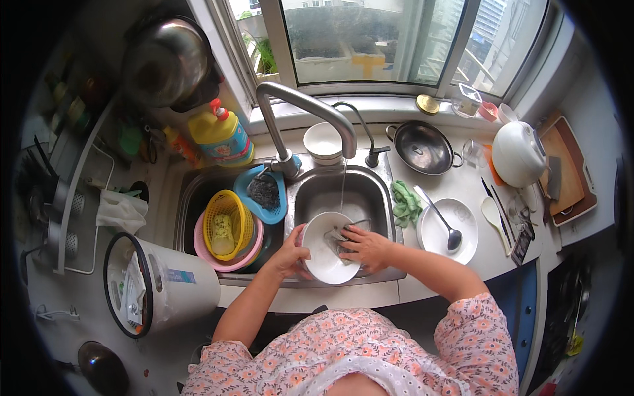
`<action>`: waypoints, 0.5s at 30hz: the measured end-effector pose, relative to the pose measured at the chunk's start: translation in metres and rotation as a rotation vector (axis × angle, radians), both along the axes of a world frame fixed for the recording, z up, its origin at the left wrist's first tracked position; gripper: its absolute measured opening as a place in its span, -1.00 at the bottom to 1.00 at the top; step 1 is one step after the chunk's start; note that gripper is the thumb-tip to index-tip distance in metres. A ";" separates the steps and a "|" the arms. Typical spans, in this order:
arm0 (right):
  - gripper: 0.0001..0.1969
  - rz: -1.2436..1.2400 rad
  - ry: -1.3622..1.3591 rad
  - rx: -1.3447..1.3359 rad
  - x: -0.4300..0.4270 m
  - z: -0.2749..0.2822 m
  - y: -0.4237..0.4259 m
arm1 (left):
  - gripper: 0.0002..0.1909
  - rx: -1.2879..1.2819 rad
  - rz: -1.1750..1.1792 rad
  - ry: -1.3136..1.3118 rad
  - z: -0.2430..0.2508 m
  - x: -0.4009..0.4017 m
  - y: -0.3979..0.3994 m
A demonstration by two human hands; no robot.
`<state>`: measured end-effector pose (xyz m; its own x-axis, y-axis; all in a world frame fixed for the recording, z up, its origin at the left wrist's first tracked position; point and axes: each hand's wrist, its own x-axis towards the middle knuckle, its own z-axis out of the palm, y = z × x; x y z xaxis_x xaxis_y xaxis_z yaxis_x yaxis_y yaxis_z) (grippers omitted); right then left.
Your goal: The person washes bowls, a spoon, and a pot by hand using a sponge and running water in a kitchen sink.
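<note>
A white bowl [327, 270] is tilted over the front of the right sink basin [317, 198], its inside facing up. My left hand [290, 255] grips the bowl's left rim, thumb on the inner side. Inside the bowl, my right hand [364, 247] presses a thin greyish cloth [337, 240] against the wall with fingers spread over it. From the steel faucet [317, 101] a thin stream of water [343, 188] runs down just behind the bowl. The undersides of both hands are hidden.
Left basin holds a yellow basket [210, 200], a pink basin [200, 247] and a blue corner strainer [282, 210] with a steel scourer. To the right are a green cloth [406, 203], a white plate [431, 242] with a spoon [453, 237], and a two-handled pan [421, 143]. Stacked bowls [322, 138] stand behind.
</note>
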<state>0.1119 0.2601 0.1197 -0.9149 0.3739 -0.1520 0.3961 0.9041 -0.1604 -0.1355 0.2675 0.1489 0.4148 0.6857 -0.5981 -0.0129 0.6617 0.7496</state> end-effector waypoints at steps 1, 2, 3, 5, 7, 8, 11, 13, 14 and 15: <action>-0.33 0.009 0.000 0.001 -0.004 -0.006 -0.007 | -0.13 0.001 0.009 0.000 -0.004 0.001 -0.001; -0.34 -0.106 0.067 -0.060 -0.010 -0.016 -0.018 | -0.13 0.009 0.092 -0.004 -0.011 0.002 -0.003; -0.35 -0.228 0.133 -0.122 -0.015 -0.026 -0.030 | -0.14 0.016 0.167 -0.009 -0.016 0.006 -0.004; -0.37 -0.379 0.334 -0.361 -0.037 -0.034 -0.045 | -0.13 0.034 0.227 0.038 -0.016 0.011 -0.003; -0.40 -0.433 0.459 -0.599 -0.052 -0.035 -0.047 | -0.12 0.048 0.285 0.082 -0.013 0.013 0.002; -0.42 -0.389 0.401 -0.460 -0.045 -0.035 -0.040 | -0.12 0.024 0.268 0.085 -0.011 0.011 0.008; -0.51 -0.256 0.249 0.136 -0.006 -0.027 -0.011 | -0.15 0.005 0.166 0.100 -0.004 0.006 0.025; -0.66 -0.152 0.303 0.198 0.001 -0.032 0.002 | -0.22 -0.115 -0.086 0.054 -0.003 -0.003 0.040; -0.73 -0.129 0.358 0.145 0.001 -0.038 0.004 | -0.28 -0.128 -0.151 0.088 -0.009 -0.010 0.048; -0.80 -0.108 0.410 0.091 -0.002 -0.045 0.003 | -0.28 -0.118 -0.158 0.084 -0.008 -0.007 0.050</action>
<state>0.1097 0.2630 0.0751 -0.8478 0.4655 0.2540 0.4088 0.8788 -0.2461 -0.1426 0.3172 0.1410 0.4570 0.5390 -0.7076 0.1571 0.7340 0.6607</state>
